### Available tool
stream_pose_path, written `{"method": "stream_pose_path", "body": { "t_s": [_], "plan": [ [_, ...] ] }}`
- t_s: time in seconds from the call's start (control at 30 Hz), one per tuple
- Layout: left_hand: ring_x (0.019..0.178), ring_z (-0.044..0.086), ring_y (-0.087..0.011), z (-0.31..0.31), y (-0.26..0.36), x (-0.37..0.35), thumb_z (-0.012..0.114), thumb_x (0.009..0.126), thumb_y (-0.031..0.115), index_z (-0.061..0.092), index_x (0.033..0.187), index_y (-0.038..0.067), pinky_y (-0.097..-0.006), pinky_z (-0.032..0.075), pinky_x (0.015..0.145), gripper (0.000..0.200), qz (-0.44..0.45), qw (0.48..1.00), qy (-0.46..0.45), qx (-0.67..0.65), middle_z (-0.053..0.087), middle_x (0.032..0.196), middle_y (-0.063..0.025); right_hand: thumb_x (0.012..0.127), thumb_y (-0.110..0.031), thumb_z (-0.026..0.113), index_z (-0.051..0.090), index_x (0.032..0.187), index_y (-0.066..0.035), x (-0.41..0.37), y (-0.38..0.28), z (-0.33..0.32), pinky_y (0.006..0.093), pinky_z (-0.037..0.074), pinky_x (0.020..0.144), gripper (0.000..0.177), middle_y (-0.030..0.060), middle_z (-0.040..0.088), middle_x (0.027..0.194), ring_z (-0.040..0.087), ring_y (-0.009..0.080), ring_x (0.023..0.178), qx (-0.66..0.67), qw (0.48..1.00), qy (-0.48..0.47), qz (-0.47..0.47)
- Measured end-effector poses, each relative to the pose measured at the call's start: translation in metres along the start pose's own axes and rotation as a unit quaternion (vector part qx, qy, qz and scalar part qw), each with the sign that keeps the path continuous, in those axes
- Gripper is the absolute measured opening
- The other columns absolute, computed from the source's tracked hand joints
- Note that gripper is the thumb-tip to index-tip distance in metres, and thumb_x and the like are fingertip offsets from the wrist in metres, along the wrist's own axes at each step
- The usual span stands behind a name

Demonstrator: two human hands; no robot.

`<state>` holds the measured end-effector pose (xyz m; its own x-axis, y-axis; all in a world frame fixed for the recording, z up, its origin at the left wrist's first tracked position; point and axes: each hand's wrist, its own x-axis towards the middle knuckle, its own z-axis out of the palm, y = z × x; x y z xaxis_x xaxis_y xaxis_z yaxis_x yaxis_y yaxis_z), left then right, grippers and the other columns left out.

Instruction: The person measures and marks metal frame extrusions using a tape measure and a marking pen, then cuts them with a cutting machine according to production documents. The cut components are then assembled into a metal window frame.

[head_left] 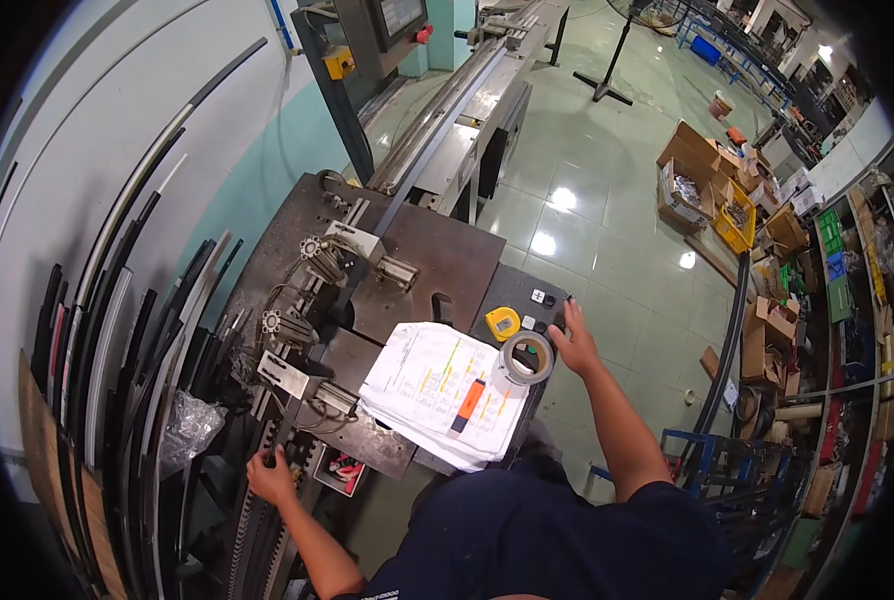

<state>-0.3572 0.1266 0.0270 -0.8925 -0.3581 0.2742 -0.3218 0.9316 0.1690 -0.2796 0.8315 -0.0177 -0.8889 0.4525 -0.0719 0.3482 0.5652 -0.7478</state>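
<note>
My left hand (pixel 271 477) is closed around a dark bar at the near left end of the machine. The bar runs up towards a clamp block (pixel 288 377). My right hand (pixel 575 341) lies with its fingers stretched along the right edge of the dark side table (pixel 505 284), holding nothing. Beside it are a roll of grey tape (pixel 512 372) and a yellow tape measure (pixel 502 322). Printed sheets with highlighted lines (pixel 407 382) lie between my hands. On them rests an orange and dark highlighter or cutter (pixel 468 405).
Long profiles (pixel 117 300) lean on the wall at left, with a clear plastic bag (pixel 192 430) among them. A long feed rail (pixel 447 130) runs away past a control panel (pixel 399 18). Cardboard boxes (pixel 684 200), a yellow crate (pixel 735 218) and shelving (pixel 847 330) stand at right.
</note>
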Motion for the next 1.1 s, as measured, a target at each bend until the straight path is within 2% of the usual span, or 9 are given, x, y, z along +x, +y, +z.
{"method": "stream_pose_path", "body": {
  "t_s": [0.13, 0.2, 0.3, 0.47, 0.53, 0.57, 0.63, 0.73, 1.1],
  "plan": [
    [0.091, 0.068, -0.0319, -0.003, -0.014, 0.004, 0.085, 0.084, 0.044, 0.076, 0.094, 0.011, -0.0454, 0.053, 0.080, 0.036, -0.059, 0.995, -0.043, -0.066, 0.067, 0.098, -0.0084, 0.100, -0.038, 0.066, 0.028, 0.164, 0.002, 0.013, 0.005, 0.012, 0.0449, 0.021, 0.129, 0.085, 0.0284, 0.015, 0.173, 0.015, 0.0430, 0.161, -0.073, 0.997, 0.030, -0.019],
    [0.100, 0.066, -0.0330, -0.013, 0.003, 0.010, 0.085, 0.084, 0.048, 0.075, 0.092, 0.011, -0.0478, 0.054, 0.083, 0.039, -0.111, 0.989, -0.089, -0.040, 0.065, 0.103, -0.0088, 0.100, -0.039, 0.065, 0.027, 0.164, 0.001, 0.013, 0.006, 0.016, 0.0450, 0.023, 0.128, 0.085, 0.0266, 0.016, 0.173, 0.017, 0.0423, 0.161, -0.089, 0.995, 0.038, -0.014],
    [0.111, 0.062, -0.0356, -0.024, 0.033, 0.007, 0.082, 0.085, 0.054, 0.073, 0.096, 0.011, -0.0521, 0.054, 0.087, 0.045, -0.098, 0.991, -0.068, 0.055, 0.063, 0.110, -0.0105, 0.100, -0.042, 0.065, 0.028, 0.164, -0.001, 0.014, -0.004, 0.013, 0.0451, 0.026, 0.127, 0.085, 0.0250, 0.018, 0.173, 0.021, 0.0423, 0.160, -0.097, 0.994, 0.039, -0.007],
    [0.120, 0.058, -0.0398, -0.010, 0.058, 0.018, 0.072, 0.088, 0.065, 0.070, 0.111, 0.011, -0.0568, 0.053, 0.091, 0.058, -0.113, 0.986, -0.104, 0.068, 0.062, 0.121, -0.0146, 0.099, -0.046, 0.065, 0.031, 0.164, -0.003, 0.010, -0.015, 0.008, 0.0463, 0.032, 0.124, 0.085, 0.0254, 0.024, 0.171, 0.029, 0.0425, 0.157, -0.104, 0.994, 0.045, 0.006],
    [0.124, 0.058, -0.0417, -0.001, 0.055, 0.016, 0.065, 0.089, 0.072, 0.069, 0.119, 0.012, -0.0577, 0.053, 0.092, 0.067, -0.101, 0.989, -0.084, 0.068, 0.062, 0.127, -0.0161, 0.100, -0.041, 0.066, 0.035, 0.163, -0.004, 0.019, 0.009, 0.012, 0.0472, 0.033, 0.124, 0.080, 0.0293, 0.027, 0.169, 0.032, 0.0451, 0.154, -0.136, 0.988, 0.060, -0.038],
    [0.126, 0.057, -0.0420, -0.010, 0.056, 0.019, 0.064, 0.089, 0.073, 0.070, 0.120, 0.014, -0.0564, 0.053, 0.094, 0.067, -0.103, 0.986, -0.119, 0.057, 0.062, 0.128, -0.0160, 0.100, -0.040, 0.067, 0.036, 0.162, -0.005, 0.023, 0.016, 0.021, 0.0475, 0.034, 0.123, 0.078, 0.0306, 0.027, 0.168, 0.034, 0.0461, 0.153, -0.151, 0.984, 0.063, -0.064],
    [0.124, 0.058, -0.0406, -0.004, 0.048, 0.018, 0.068, 0.088, 0.070, 0.071, 0.113, 0.013, -0.0539, 0.054, 0.096, 0.063, -0.094, 0.990, -0.085, 0.060, 0.064, 0.124, -0.0146, 0.102, -0.039, 0.065, 0.043, 0.161, -0.017, 0.021, 0.000, 0.015, 0.0488, 0.043, 0.117, 0.067, 0.0309, 0.032, 0.165, 0.043, 0.0476, 0.147, -0.161, 0.983, 0.052, -0.077],
    [0.120, 0.058, -0.0396, -0.020, 0.063, 0.019, 0.075, 0.087, 0.061, 0.071, 0.102, 0.011, -0.0527, 0.053, 0.096, 0.053, -0.131, 0.986, -0.095, 0.033, 0.063, 0.121, -0.0148, 0.103, -0.044, 0.062, 0.047, 0.160, -0.020, 0.019, -0.027, 0.001, 0.0497, 0.046, 0.113, 0.063, 0.0304, 0.034, 0.164, 0.045, 0.0475, 0.145, -0.237, 0.971, 0.001, -0.018],
    [0.125, 0.056, -0.0378, -0.021, 0.064, 0.023, 0.079, 0.084, 0.061, 0.072, 0.105, 0.010, -0.0518, 0.053, 0.097, 0.055, -0.175, 0.978, -0.111, 0.021, 0.061, 0.124, -0.0133, 0.103, -0.051, 0.060, 0.054, 0.155, -0.021, 0.031, -0.028, -0.018, 0.0511, 0.049, 0.108, 0.060, 0.0322, 0.038, 0.159, 0.050, 0.0488, 0.140, -0.310, 0.945, -0.078, -0.075]
  ]
}}
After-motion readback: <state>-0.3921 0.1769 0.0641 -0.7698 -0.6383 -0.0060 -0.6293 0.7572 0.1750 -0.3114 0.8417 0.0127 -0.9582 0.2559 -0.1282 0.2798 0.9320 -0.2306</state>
